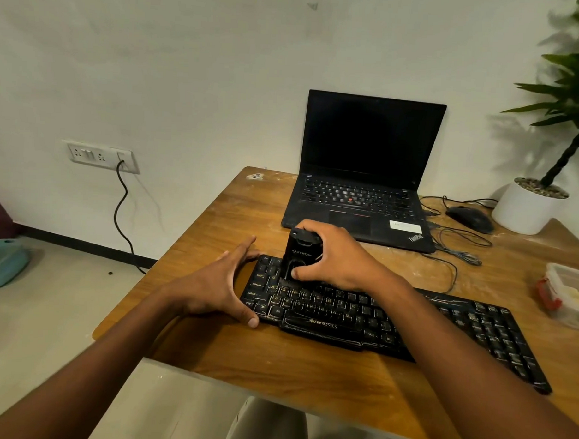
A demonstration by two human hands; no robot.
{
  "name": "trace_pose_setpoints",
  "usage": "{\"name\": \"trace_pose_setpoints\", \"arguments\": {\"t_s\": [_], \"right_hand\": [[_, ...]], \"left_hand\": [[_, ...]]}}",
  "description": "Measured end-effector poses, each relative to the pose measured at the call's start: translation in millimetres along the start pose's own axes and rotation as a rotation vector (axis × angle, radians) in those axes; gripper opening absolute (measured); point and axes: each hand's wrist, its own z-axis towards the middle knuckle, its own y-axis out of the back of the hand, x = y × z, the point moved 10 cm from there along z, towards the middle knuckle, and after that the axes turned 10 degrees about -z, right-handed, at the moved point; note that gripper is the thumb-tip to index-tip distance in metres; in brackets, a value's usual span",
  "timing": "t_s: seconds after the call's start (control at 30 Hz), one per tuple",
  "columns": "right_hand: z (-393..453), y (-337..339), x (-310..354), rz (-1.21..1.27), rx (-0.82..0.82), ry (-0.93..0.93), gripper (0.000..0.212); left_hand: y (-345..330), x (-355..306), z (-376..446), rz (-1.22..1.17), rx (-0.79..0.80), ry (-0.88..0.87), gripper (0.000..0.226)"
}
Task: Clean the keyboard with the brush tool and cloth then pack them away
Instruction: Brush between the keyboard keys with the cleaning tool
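Observation:
A black dusty keyboard (409, 325) lies across the wooden table (308, 384), slanting from the middle towards the right front. My right hand (339, 257) grips a black brush tool (298, 255), which stands upright with its lower end on the keys near the keyboard's upper left corner. My left hand (220, 282) rests against the keyboard's left end, fingers straight along the far side and thumb at the near corner. No cloth is in sight.
An open black laptop (365, 176) stands behind the keyboard. To its right lie a black mouse (470, 217) and loose cables (457, 251), then a white plant pot (528, 208). A clear plastic box (567, 294) sits at the table's right edge. A wall socket's cable (121, 213) hangs left.

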Motion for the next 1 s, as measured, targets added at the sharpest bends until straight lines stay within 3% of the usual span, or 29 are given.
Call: {"name": "trace_pose_setpoints", "arguments": {"t_s": [0.17, 0.37, 0.6, 0.77, 1.0], "right_hand": [[-4.8, 7.5, -13.1, -0.130, 0.101, -0.045, 0.045], [-4.2, 8.3, -4.2, -0.033, -0.002, -0.010, 0.044], [-0.4, 17.4, -8.0, -0.212, 0.096, -0.038, 0.047], [8.3, 5.6, 21.5, 0.045, -0.035, 0.023, 0.047], [19.8, -28.2, 41.0, 0.149, -0.098, 0.061, 0.047]], "left_hand": [[-0.2, -1.4, -0.5, 0.007, 0.004, 0.005, 0.160], [-0.6, -2.5, -1.4, 0.006, -0.001, -0.002, 0.161], [-0.5, -3.4, -2.0, 0.012, 0.000, 0.000, 0.159], [-1.3, -6.6, -1.8, 0.006, -0.004, -0.015, 0.161], [2.2, -11.1, -1.7, 0.014, -0.034, -0.047, 0.141]]}}
